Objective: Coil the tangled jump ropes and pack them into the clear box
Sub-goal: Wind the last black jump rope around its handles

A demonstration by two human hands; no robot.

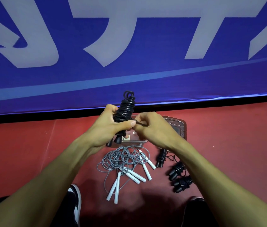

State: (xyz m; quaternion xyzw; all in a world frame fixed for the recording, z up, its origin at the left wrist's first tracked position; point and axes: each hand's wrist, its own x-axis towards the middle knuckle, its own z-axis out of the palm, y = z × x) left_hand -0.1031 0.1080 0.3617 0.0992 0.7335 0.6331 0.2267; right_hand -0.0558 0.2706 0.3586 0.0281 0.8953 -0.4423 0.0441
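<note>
My left hand [108, 126] grips a black jump rope [126, 107] wound into a tight bundle, its black handles sticking out below the palm. My right hand [152, 126] pinches the loose black cord end beside the bundle. Both hands hover above the clear box [139, 141], which my hands mostly hide. On the red floor below lies a tangle of grey ropes [121, 159] with several white handles. Three coiled black ropes [178, 169] lie to the right, partly under my right forearm.
The clear lid [178, 126] lies right of the box. A blue banner with large white lettering [129, 46] stands just behind. My shoes [76, 199] show at the bottom left and right on the red floor [23, 153].
</note>
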